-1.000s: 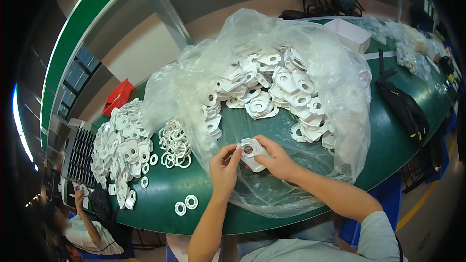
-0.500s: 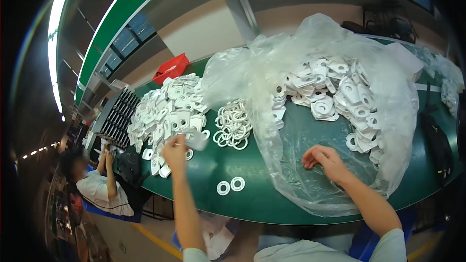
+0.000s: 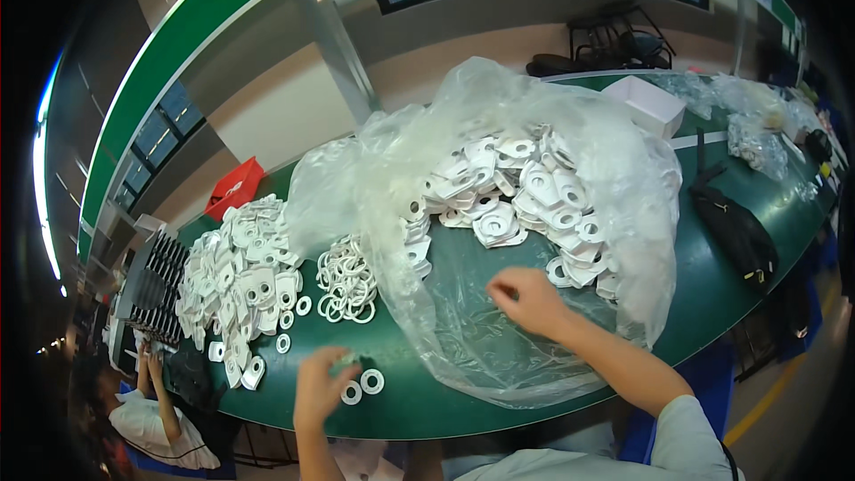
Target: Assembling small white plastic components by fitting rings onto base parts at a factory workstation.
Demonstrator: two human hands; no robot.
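My left hand (image 3: 321, 385) is just left of two flat white rings (image 3: 372, 381) lying side by side near the table's front edge. Its thumb and fingers are apart, with a blurred pale patch at the fingertips, and no held part can be made out. Over the clear plastic bag (image 3: 472, 365) hovers my right hand (image 3: 532, 303), fingers curled in and nothing visible in them. Inside the bag's opening lies a heap of white flat parts with round holes (image 3: 494, 223). Left of the bag are a pile of white rings (image 3: 349, 281) and a bigger pile of white flat parts (image 3: 240, 267).
The green table (image 3: 427, 419) curves around me. A red bin (image 3: 233, 189) stands at the back left, beyond a black slotted rack (image 3: 160, 289). On the right are a white box (image 3: 643, 107) and a black bag (image 3: 735, 227). A co-worker (image 3: 165, 428) sits at far left.
My left hand has left the flat-parts pile, come nearer to the two rings, and no longer shows the white flat part. The view has turned right; my right hand stays curled over the bag.
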